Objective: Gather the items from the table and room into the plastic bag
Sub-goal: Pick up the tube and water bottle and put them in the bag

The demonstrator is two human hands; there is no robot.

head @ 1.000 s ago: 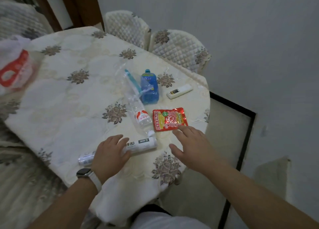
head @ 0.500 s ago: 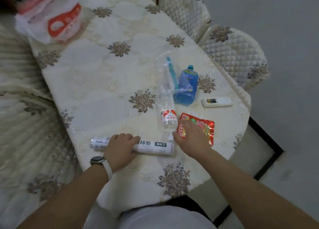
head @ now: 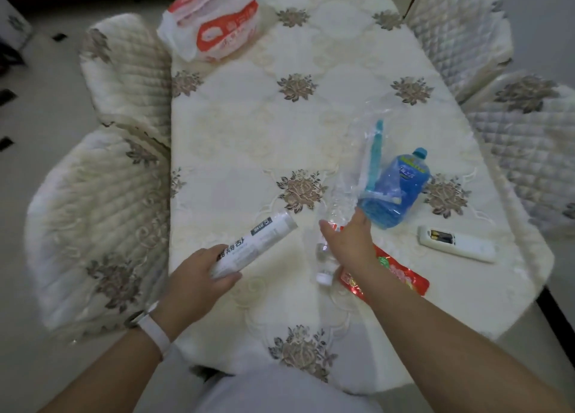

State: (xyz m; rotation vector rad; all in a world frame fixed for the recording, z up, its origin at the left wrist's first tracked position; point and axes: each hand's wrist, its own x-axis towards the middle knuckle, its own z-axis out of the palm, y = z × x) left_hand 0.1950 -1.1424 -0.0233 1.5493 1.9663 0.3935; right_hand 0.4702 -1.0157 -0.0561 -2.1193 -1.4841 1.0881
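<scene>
My left hand (head: 199,275) grips a white tube (head: 261,241) by its near end and holds it tilted above the tablecloth. Spread flat, my right hand (head: 348,241) lies over a clear water bottle (head: 325,261) that rests on its side, its white cap pointing toward me. A red snack packet (head: 401,274) lies partly under my right forearm. Beyond the fingers are a blue bottle (head: 398,188) and a teal toothbrush in clear wrap (head: 375,151). A white remote (head: 457,243) lies to the right. The white and red plastic bag (head: 214,23) sits at the table's far left corner.
The table (head: 249,132) has a cream floral cloth. Quilted chairs stand along the left side (head: 102,194) and the right side (head: 529,138). Pale floor (head: 37,107) shows at the left.
My left hand has lifted the white tube off the table. My right hand has moved from the red packet onto the clear bottle. The view has swung left, bringing the bag closer.
</scene>
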